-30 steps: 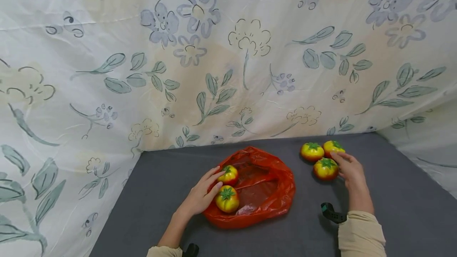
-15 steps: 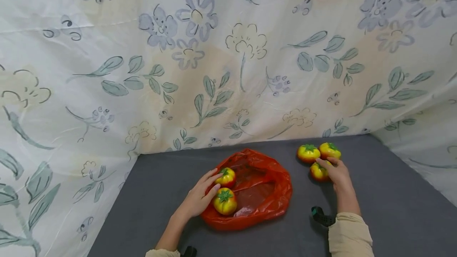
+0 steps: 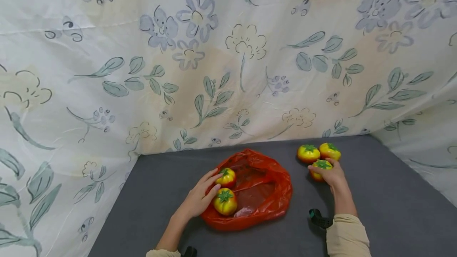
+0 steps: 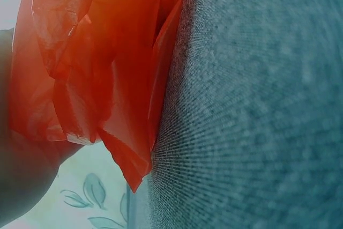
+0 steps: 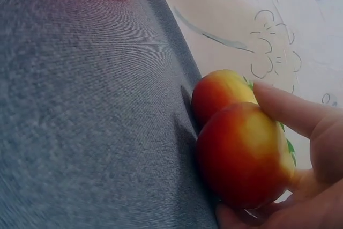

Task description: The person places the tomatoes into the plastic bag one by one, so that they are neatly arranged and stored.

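A red plastic bag (image 3: 280, 197) lies with its mouth spread wide in the head view. Two yellow-and-red tomatoes, a near tomato (image 3: 225, 205) and a farther tomato (image 3: 228, 179), sit inside its left part. My left hand (image 3: 198, 195) rests over the bag's left rim, fingers extended beside these tomatoes. Crumpled bag film (image 4: 102, 63) fills much of the left wrist view. On the right, my right hand (image 3: 334, 175) grips the nearest tomato (image 5: 244, 156) of a group of three, thumb on one side and fingers on the other.
Behind the gripped tomato stand a back-left tomato (image 3: 308, 154) and a back-right tomato (image 3: 330, 152). A dark grey cloth (image 3: 271, 235) covers the tabletop. A floral curtain (image 3: 214, 70) hangs along the back and sides. Black devices are strapped at both wrists.
My right hand has come left and toward me from the back-right tomato to the nearest one, and its fingers have closed round it. The left hand keeps its place at the bag.
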The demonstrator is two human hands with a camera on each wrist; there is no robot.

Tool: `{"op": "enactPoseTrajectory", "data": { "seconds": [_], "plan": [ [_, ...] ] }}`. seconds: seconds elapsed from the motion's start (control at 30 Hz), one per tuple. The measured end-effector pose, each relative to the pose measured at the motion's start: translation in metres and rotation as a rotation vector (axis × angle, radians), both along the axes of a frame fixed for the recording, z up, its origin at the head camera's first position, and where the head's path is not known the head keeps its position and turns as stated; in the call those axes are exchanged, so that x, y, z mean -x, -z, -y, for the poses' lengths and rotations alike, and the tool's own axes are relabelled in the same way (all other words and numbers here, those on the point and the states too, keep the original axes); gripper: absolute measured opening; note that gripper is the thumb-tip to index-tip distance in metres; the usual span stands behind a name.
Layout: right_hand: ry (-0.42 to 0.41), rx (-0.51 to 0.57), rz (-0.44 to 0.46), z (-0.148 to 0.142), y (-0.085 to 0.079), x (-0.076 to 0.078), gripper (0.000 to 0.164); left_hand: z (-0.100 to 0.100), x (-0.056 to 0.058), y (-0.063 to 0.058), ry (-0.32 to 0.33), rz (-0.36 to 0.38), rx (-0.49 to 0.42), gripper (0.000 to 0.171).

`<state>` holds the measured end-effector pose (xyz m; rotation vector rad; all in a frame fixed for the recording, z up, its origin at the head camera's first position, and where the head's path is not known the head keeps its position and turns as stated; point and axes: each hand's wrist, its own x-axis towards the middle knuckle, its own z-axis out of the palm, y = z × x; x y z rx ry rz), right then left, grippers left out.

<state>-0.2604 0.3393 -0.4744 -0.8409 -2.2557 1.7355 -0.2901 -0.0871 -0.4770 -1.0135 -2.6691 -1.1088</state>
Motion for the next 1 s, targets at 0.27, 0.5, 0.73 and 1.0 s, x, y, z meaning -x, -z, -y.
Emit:
{"op": "enactPoseTrajectory", "data": {
  "seconds": [0.27,0.5,0.73,1.0],
  "plan": [
    [0.009,-0.076,0.000,-0.009,0.001,0.004,0.100,0.001,-0.001,0.001,-0.010,0.007,0.003,0.043],
    [-0.030,-0.150,-0.025,0.006,-0.036,-0.009,0.100,0.000,-0.001,0.000,-0.003,-0.004,0.006,0.041],
    [-0.134,-0.179,-0.087,0.016,-0.048,-0.004,0.098,0.001,0.001,0.001,-0.011,0.019,0.008,0.042],
    [-0.234,-0.214,-0.140,0.035,-0.057,0.004,0.100,0.001,0.001,0.000,-0.022,0.011,0.012,0.042]
  ]
}}
